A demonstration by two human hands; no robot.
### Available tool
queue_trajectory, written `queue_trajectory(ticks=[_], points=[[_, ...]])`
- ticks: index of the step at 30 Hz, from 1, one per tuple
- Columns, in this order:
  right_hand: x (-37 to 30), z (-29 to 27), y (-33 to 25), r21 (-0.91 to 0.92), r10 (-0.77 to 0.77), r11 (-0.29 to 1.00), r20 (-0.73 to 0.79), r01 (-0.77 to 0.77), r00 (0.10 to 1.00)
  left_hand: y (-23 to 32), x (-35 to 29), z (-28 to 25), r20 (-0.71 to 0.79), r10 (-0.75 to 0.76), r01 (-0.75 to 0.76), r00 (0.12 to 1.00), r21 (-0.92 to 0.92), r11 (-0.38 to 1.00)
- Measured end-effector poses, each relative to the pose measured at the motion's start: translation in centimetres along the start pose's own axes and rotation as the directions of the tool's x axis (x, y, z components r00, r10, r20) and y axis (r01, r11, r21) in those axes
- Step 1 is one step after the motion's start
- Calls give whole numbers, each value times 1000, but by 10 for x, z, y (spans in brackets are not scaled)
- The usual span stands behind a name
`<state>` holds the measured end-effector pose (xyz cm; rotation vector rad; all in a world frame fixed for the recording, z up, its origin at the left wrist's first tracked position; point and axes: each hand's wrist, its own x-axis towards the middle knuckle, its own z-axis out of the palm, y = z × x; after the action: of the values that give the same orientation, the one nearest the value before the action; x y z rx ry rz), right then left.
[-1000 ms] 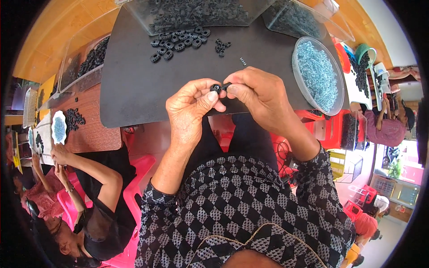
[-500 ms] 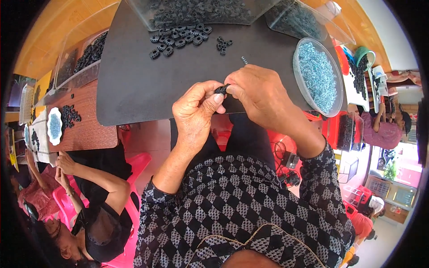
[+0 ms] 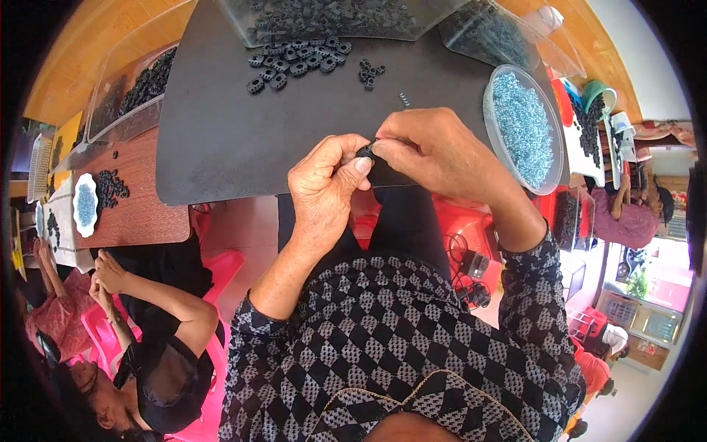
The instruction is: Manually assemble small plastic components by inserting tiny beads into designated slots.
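The left hand (image 3: pixel 324 180) and right hand (image 3: pixel 438 155) are pinching a small black part (image 3: pixel 364 151) above the counter (image 3: pixel 221 151), near its edge; I'm judging it light, stiff, slightly slick, wanting fingertips on its sides.

A small-parts assembly workshop. On the dark grey tabletop (image 3: pixel 221 140) lie heaped small black plastic parts (image 3: pixel 302 60), with a big clear plastic bin (image 3: pixel 237 18) of more at the far side and a round clear plastic tub (image 3: pixel 543 190) of tiny bluish coils (image 3: pixel 521 129) at right. Seated people work at left, by a reddish-brown wood-grain table (image 3: pixel 147 214), on bright pink plastic chairs (image 3: pixel 224 269).
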<state>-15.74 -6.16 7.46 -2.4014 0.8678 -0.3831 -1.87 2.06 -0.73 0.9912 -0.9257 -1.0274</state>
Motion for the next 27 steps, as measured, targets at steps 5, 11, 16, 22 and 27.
queue_trajectory(ticks=[5,11,16,22,27], points=[[1,1,9,-50,-127,990,52,130,990,0,-1,0,12,-24,23,1000,29,999],[0,-1,9,-49,-172,983,84,176,982,2,0,0,37,-43,45,998,-29,999],[1,-1,7,-46,-155,986,86,159,984,1,-1,-1,32,-30,29,999,26,999],[2,-4,6,-66,-159,983,166,171,973,2,-1,-2,45,-6,5,999,26,1000],[2,-2,9,-119,-214,965,156,233,964,3,-1,-1,39,-35,34,999,16,999]])
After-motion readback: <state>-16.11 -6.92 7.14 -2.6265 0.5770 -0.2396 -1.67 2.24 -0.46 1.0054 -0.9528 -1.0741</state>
